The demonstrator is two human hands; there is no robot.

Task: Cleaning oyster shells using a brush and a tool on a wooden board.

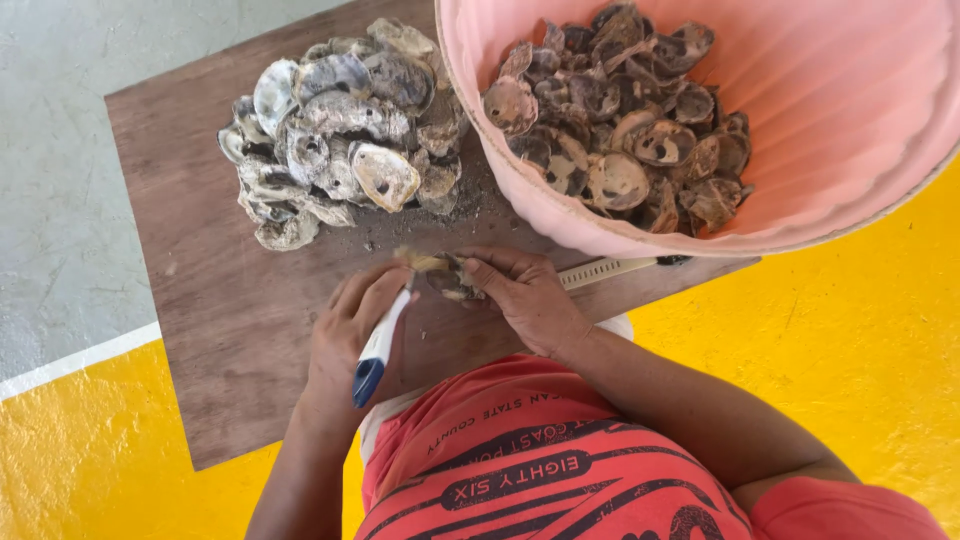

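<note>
Brown wooden board [230, 310] on grey-and-yellow floor [860, 340], shell pile [340, 130], pink tub [850, 110], ruler [610, 270]

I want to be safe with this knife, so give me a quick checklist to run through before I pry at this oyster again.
1. Left hand grips the knife by its white and blue handle: ok.
2. Right hand pins the oyster on the wooden board: ok.
3. Blade tip clear of the right fingers: cannot tell, the tip is hidden.
4. Pile of shells away from the hands: ok.
5. Pink tub close, though it overhangs the board: ok.
6. Ruler lies beside the right wrist and could be knocked: not ok.
</note>
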